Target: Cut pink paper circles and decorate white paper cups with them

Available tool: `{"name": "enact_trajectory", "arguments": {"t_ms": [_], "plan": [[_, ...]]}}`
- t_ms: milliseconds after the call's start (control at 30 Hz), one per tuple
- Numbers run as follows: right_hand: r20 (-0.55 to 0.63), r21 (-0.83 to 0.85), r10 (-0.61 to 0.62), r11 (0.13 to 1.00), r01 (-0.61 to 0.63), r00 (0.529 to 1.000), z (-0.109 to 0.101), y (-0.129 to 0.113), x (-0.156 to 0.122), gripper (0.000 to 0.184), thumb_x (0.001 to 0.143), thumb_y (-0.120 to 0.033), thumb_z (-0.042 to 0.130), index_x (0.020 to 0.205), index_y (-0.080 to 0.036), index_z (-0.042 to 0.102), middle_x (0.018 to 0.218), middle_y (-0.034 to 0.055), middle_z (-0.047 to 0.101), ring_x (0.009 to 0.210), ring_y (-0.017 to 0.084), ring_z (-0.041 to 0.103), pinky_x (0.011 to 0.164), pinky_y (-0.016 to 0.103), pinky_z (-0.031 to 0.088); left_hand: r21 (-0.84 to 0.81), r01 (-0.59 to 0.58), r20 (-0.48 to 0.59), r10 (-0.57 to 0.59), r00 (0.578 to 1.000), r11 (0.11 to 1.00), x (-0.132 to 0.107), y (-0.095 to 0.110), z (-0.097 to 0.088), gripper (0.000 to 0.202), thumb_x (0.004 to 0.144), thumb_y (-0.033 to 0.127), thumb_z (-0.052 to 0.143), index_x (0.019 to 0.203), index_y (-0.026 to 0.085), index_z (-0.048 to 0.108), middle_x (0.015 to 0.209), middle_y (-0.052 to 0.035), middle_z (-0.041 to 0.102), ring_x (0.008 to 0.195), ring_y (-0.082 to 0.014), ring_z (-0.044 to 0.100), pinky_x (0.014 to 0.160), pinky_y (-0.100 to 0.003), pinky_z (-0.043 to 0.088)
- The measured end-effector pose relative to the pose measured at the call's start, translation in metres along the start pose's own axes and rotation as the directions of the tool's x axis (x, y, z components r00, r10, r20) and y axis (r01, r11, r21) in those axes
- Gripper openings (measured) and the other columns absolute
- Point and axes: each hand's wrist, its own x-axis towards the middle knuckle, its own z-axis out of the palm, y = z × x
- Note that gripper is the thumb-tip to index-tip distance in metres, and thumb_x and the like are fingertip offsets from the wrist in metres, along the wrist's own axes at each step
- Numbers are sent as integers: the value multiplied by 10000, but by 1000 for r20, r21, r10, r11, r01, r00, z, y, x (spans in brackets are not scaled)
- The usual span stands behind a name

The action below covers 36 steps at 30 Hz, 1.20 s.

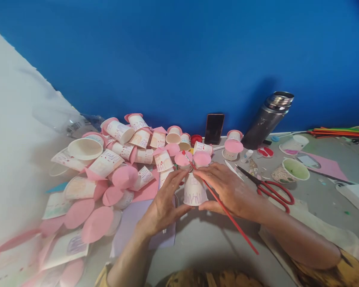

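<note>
Two hands (165, 199) (230, 193) clamp paper cup (194, 192), wide end at thumbs; red stick (236, 224) slants rightward.

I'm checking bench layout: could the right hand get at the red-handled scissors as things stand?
Probably yes: nothing appears to cover the scissors, which lie near the right hand, though its grip on the paper cup would need releasing first.

a grey table (194, 243) bears paper cups (107, 162), scissors (259, 182), a dark flask (263, 123).
</note>
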Motion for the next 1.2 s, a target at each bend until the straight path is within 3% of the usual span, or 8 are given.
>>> {"name": "enact_trajectory", "arguments": {"t_ms": [133,333,433,567,767,833,967,1200], "plan": [[-70,125,53,991,-44,996,-4,7,0,924,761,-587,857,1517,-240,455,1427,155,631,1269,362,588,1064,545,487,-265,93,-84,-120,989,960,0,2,8,901,820,284,831,1576,427,361,1489,-80,424,1420,-318,446,1137,-494,490],[-98,228,55,973,-32,994,-6,14,0,976,728,-649,853,1524,-252,452,1422,148,629,1272,350,584,1046,504,503,-731,94,-53,-194,980,676,6,7,19,851,710,405,922,1454,363,511,1522,-105,452,1484,-381,376,1134,-498,476],[-105,215,49,976,-26,993,-6,14,0,927,740,-631,853,1486,-225,480,1382,153,646,1231,342,602,1016,493,521,-707,133,4,-184,983,694,6,8,16,899,711,423,919,1488,355,472,1582,-115,408,1516,-384,330,1188,-525,408],[-66,59,6,998,-2,998,-1,13,-1,885,744,-581,873,1454,-198,509,1355,179,657,1198,370,616,1003,547,517,-547,107,-26,-144,989,830,4,6,6,910,753,478,876,1536,346,432,1616,-119,338,1521,-372,309,1207,-531,380],[-49,110,-28,993,33,998,-1,13,1,964,716,-602,884,1502,-215,482,1405,179,635,1265,373,594,1054,560,499,-233,149,8,-152,988,961,1,9,2,845,795,235,829,1530,388,440,1500,-83,436,1423,-322,434,1115,-477,493],[-126,205,38,979,-12,991,-11,11,0,787,790,-578,838,1448,-247,558,1339,143,682,1205,344,636,1019,517,532,-220,155,-57,-171,984,963,1,8,4,866,790,157,787,1535,392,414,1482,-76,423,1403,-307,455,1109,-480,502],[-344,442,338,881,-167,876,-28,6,-13,179,1008,-380,632,1091,-288,761,962,51,771,879,231,721,803,384,599,-290,165,-147,-214,966,943,1,5,7,814,761,76,723,1483,339,455,1448,-86,399,1381,-293,471,1117,-490,501],[-366,651,526,734,-192,768,-9,10,-32,201,947,-413,714,897,-238,799,763,48,749,661,200,703,562,311,563,-251,140,-131,-177,975,958,0,2,10,861,721,54,716,1474,366,436,1469,-78,405,1386,-297,458,1101,-477,505]]}}
